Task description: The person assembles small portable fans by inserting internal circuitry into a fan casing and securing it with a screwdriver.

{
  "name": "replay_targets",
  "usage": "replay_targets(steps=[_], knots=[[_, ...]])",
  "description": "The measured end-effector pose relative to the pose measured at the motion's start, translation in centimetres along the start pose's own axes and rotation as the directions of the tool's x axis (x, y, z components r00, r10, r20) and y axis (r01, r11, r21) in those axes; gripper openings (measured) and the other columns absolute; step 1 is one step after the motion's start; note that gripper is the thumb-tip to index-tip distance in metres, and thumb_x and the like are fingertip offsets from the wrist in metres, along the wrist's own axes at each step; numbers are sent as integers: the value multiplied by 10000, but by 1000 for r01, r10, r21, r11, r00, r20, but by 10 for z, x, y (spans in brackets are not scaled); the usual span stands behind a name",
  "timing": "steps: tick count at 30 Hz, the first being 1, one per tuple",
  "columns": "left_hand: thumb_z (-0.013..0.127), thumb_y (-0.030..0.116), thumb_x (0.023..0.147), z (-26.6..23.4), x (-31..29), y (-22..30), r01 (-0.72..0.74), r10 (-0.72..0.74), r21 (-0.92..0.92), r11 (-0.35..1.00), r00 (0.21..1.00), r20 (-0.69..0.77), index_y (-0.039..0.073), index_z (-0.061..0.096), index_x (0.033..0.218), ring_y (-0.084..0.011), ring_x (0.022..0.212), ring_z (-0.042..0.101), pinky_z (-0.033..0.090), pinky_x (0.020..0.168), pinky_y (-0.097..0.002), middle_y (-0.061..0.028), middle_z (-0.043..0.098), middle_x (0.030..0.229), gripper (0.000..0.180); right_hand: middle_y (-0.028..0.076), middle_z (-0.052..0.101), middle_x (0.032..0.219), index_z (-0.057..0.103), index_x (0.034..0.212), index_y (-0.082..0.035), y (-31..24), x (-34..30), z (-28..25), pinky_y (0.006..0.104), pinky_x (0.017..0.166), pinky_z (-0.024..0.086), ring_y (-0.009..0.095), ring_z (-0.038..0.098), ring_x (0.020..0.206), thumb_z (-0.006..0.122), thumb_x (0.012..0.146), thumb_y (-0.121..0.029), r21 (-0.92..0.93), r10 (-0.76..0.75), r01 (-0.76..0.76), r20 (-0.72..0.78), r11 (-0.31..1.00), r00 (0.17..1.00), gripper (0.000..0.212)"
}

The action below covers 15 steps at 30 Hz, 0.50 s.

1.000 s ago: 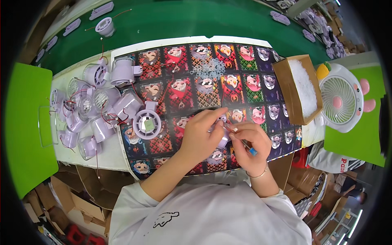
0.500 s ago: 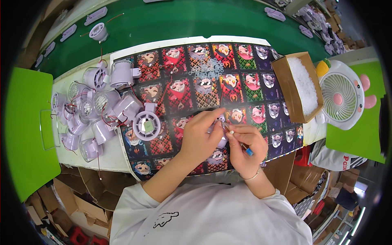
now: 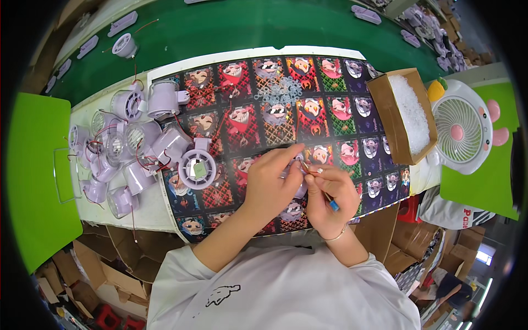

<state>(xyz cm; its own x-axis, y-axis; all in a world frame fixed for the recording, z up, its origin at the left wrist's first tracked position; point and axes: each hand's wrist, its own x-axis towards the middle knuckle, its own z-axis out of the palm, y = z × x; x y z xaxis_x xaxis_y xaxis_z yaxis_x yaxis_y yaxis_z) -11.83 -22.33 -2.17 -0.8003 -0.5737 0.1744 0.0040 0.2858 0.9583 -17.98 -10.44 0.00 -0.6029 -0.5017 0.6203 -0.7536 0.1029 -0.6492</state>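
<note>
The left hand (image 3: 273, 179) was curled round a smooth lilac part (image 3: 300, 190) on the glossy printed sheet (image 3: 250, 135), its grip nearly closed, with the thumb and forefinger against it. The right hand (image 3: 333, 192) pinched a slim, blue-ended tool (image 3: 334, 205) in a tight grip, just beside a small white plug (image 3: 320, 171). Beyond lay a heap of translucent rings (image 3: 280, 91). Rounded lilac housings (image 3: 165, 99) crowded the white tabletop (image 3: 149, 212) at left; a cardboard box (image 3: 385, 118) of pale, grainy bits (image 3: 410, 113) stood at right.

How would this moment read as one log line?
left hand: holds lilac plastic part | right hand: grips blue-ended tool near it | nearby: lilac housings, cardboard box, white pink-eared fan
</note>
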Motion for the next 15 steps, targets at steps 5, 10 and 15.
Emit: replay_targets(steps=[5,10,15], knots=[[622,29,832,1,0,-1,-16,16,-13,1000,1000,-7,-7,678,1088,-335,793,674,534,692,-398,-178,683,909,264,178,693,938,580,876,20,-3,-2,5,344,699,587,292,710,808,761,779,84,-31,14,-14,-22,999,1000,215],[619,29,835,0,-1,0,-34,34,-1,999,999,-12,-8,673,1092,-336,789,670,531,696,-398,-177,681,908,266,193,690,938,577,886,25,-5,-5,7,346,716,590,298,710,828,749,785,97,-16,33,-33,-48,999,998,212],[616,31,837,1,-2,0,-19,19,-6,1000,1000,-11,-8,673,1090,-340,790,668,531,700,-400,-179,680,905,262,205,686,943,568,887,29,-5,-8,8,354,736,590,305,710,844,738,793,105,-18,26,-28,-65,999,998,208]])
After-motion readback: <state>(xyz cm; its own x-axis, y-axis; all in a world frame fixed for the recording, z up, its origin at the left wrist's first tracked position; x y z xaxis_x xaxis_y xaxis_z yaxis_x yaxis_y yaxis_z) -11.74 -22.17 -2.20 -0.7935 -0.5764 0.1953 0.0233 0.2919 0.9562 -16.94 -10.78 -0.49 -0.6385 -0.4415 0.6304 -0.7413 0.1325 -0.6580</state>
